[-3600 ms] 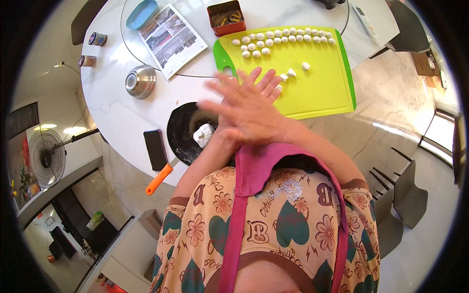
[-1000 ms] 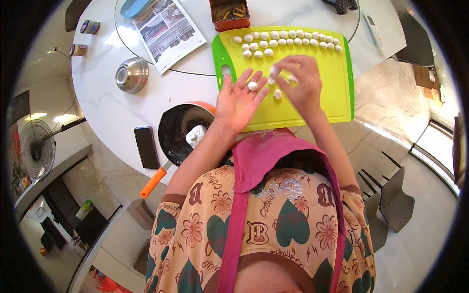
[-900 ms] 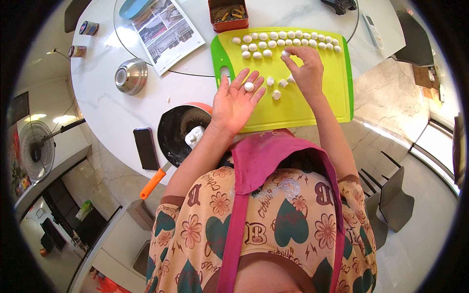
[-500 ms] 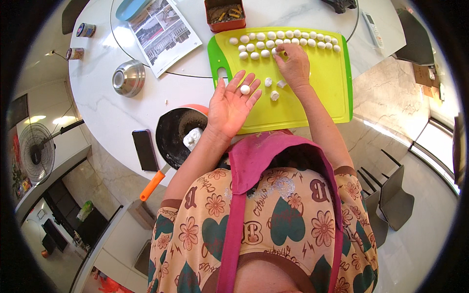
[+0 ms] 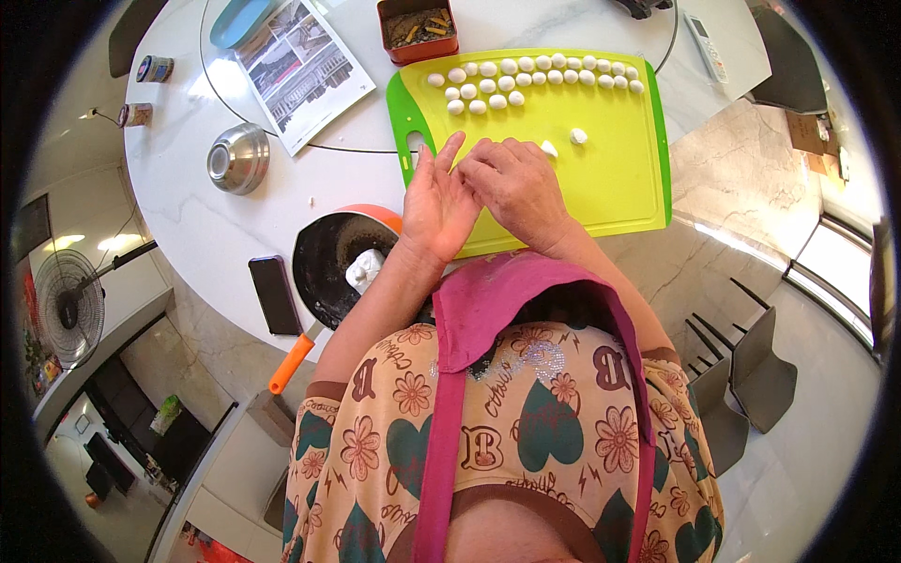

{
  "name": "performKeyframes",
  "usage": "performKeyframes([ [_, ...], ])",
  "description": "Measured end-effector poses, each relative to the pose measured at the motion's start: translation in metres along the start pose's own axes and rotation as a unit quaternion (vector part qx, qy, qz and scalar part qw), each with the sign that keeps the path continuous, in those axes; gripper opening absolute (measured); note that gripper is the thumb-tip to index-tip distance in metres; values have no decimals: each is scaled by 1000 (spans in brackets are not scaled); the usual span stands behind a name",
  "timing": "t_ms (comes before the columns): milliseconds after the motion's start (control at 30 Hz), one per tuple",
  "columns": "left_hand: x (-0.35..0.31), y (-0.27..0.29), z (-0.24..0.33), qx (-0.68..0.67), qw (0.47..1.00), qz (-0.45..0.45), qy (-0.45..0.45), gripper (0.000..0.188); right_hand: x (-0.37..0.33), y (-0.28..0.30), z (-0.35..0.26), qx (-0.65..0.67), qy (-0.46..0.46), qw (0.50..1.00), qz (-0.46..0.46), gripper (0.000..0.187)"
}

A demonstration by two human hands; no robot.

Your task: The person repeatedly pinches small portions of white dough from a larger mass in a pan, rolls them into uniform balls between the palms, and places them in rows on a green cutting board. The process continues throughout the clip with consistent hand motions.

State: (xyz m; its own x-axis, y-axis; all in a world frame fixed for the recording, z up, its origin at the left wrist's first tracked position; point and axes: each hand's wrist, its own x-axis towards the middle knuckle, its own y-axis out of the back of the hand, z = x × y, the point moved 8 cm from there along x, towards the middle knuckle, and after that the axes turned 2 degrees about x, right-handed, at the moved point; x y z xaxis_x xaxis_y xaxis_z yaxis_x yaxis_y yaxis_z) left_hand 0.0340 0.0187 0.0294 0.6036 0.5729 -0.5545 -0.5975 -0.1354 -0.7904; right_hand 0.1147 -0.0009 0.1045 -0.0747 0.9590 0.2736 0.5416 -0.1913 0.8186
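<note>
So your two hands are pressed together over the near-left part of the green cutting board (image 5: 610, 178). Your left hand (image 5: 436, 202) stands palm-inward with the fingers straight and pointing to the far side, and your right hand (image 5: 516, 183) lies against it, fingers curled toward the left palm. Whatever sits between your palms is hidden, so I can't tell if you're holding a piece of dough or nothing at all.

The board lies with its long axis running left to right on the white round table (image 5: 188, 216), handle slot at the left end. Along its far edge there's a row of small white dough balls (image 5: 554, 70) also running left to right, with a shorter second row just near of it at the left end. Two loose dough pieces (image 5: 563, 143) sit apart from the rows, just beyond your right hand.

Just left of your left forearm there's a black pan (image 5: 328, 258) with a lump of white dough (image 5: 364, 270) in it, its orange handle (image 5: 291, 361) pointing near and left off the table edge. A dark phone (image 5: 275, 294) lies beside the pan, a steel bowl (image 5: 237, 158) farther left, a magazine (image 5: 291, 66) and a red tin (image 5: 418, 28) at the far side.
</note>
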Motion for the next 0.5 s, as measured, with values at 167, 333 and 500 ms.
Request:
performKeyframes([
  [167, -5, -8, 1, -4, 1000, 21, -4, 60, 0, 21, 46, 146, -78, 979, 120, 19],
  [333, -4, 2, -2, 69, 997, 28, 26, 52, 2, 28, 131, 65, -197, 958, 200, 15],
  [500, -5, 11, -2, 91, 995, 37, 25, 43, 6, 12, 147, -3, -174, 966, 193, 16],
])
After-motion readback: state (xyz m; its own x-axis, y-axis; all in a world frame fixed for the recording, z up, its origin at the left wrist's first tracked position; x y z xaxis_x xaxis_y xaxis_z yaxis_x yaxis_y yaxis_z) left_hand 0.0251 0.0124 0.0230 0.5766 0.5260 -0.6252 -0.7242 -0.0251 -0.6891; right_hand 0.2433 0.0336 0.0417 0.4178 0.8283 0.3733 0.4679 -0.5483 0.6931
